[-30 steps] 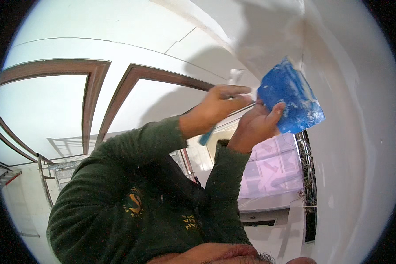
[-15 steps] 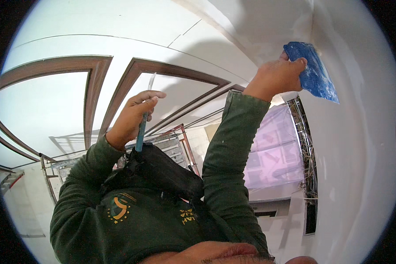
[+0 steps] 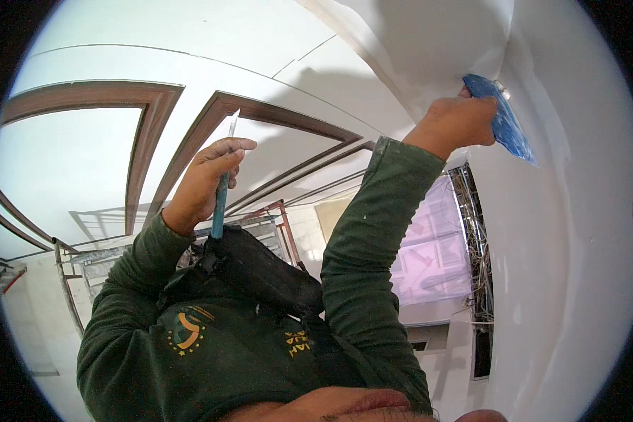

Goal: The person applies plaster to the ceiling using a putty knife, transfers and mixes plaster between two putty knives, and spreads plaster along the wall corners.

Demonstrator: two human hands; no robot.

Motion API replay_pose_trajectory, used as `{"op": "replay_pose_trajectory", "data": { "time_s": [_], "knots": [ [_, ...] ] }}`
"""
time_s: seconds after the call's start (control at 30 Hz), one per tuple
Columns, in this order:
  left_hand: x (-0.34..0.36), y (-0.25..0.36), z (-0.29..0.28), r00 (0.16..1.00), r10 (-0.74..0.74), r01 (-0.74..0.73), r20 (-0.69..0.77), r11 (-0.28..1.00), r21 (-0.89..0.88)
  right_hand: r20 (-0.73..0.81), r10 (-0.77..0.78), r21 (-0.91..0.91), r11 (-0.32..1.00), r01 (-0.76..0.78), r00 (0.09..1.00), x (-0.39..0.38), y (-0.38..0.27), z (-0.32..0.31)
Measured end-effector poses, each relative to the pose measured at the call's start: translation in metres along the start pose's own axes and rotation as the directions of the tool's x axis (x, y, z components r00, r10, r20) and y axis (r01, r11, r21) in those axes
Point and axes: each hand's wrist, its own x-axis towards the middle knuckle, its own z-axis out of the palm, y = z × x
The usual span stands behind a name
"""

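Observation:
My right hand (image 3: 451, 125) grips a blue plastic putty spreader (image 3: 506, 126) smeared with white filler. The spreader leans toward the corner seam of the white plastered surface (image 3: 577, 211), and a small dab of filler (image 3: 503, 89) shows beside its upper edge. Lower on the left, my left hand (image 3: 207, 176) is closed around a putty knife (image 3: 219, 211) with a teal handle. Its thin pale blade points up and appears nearly edge-on. Filler whitens the fingers of that hand.
Brown-framed white ceiling panels (image 3: 183, 133) stretch across the upper left. Scaffold rails (image 3: 285, 232) stand behind me. A pink sheet (image 3: 432, 246) hangs beside a dark opening with wires (image 3: 475, 246) on the right. A black bag (image 3: 260, 274) is strapped across my chest.
My right hand has shifted slightly right, and the spreader has turned so its face looks narrower. My left hand, with the putty knife, has drifted a little left.

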Motion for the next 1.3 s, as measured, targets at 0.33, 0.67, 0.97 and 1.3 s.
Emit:
{"op": "replay_pose_trajectory", "data": {
  "time_s": [0.33,0.67,0.97,1.3],
  "knots": [
    [-0.001,0.005,0.0,0.999,-0.008,0.007,-0.04,1.0,-0.029,-0.04,0.237,0.715,0.685,-0.137,0.971,0.011,-0.041,0.013],
    [-0.001,0.002,0.004,0.998,-0.016,0.014,-0.066,0.999,-0.033,0.073,-0.187,0.392,0.909,0.144,0.98,0.005,-0.033,0.023],
    [-0.004,-0.003,-0.005,0.996,-0.016,0.01,-0.086,0.998,-0.064,0.072,0.156,0.598,0.784,-0.168,0.985,0.0,-0.009,-0.017],
    [-0.008,-0.009,0.003,0.994,-0.047,0.037,-0.098,0.994,-0.099,0.016,0.155,0.621,0.773,-0.132,0.988,0.003,-0.013,-0.001]
  ]
}}
